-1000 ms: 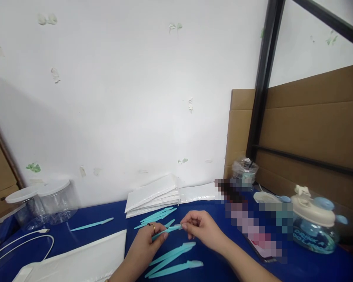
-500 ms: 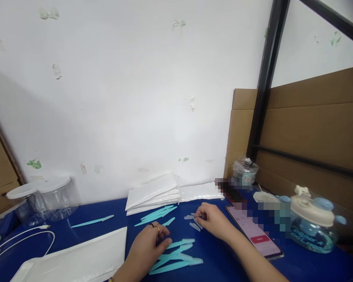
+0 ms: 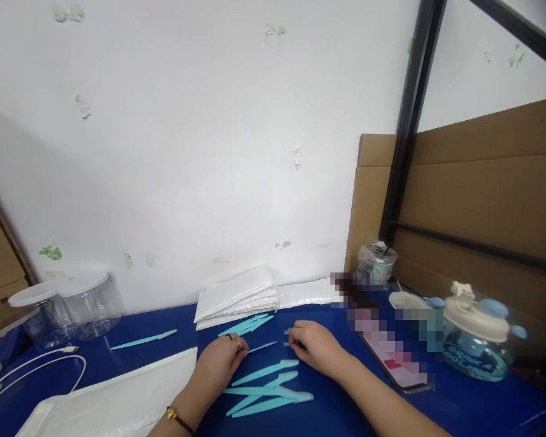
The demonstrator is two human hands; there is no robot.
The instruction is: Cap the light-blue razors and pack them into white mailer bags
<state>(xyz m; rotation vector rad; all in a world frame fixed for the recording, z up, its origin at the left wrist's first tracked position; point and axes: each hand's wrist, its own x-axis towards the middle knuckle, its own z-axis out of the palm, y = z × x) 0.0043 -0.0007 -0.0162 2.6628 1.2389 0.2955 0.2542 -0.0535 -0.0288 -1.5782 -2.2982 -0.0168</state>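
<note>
My left hand (image 3: 222,358), with a ring and a bracelet, pinches a teal eyebrow razor (image 3: 264,346), its thin end pointing right. Opposite it, my right hand (image 3: 313,345) has its fingers pressed together on a small translucent blade cap (image 3: 286,344), mostly hidden by the fingertips. Another clear piece shows just behind those fingers. In front of both hands, several teal razors (image 3: 273,403) lie criss-crossed on the blue table. A second group of razors (image 3: 248,325) rests beyond my left hand.
White padded mailers (image 3: 236,297) are stacked by the wall, and another mailer (image 3: 118,394) lies front left. A lone razor (image 3: 144,340), a white cable (image 3: 36,355) and lidded clear jars (image 3: 91,309) are at left. A phone (image 3: 391,358) and a drink bottle (image 3: 477,340) stand right.
My left hand has moved back from the front razors and now holds a razor level, toward my right hand. My right hand has shifted slightly left, covering the loose caps.
</note>
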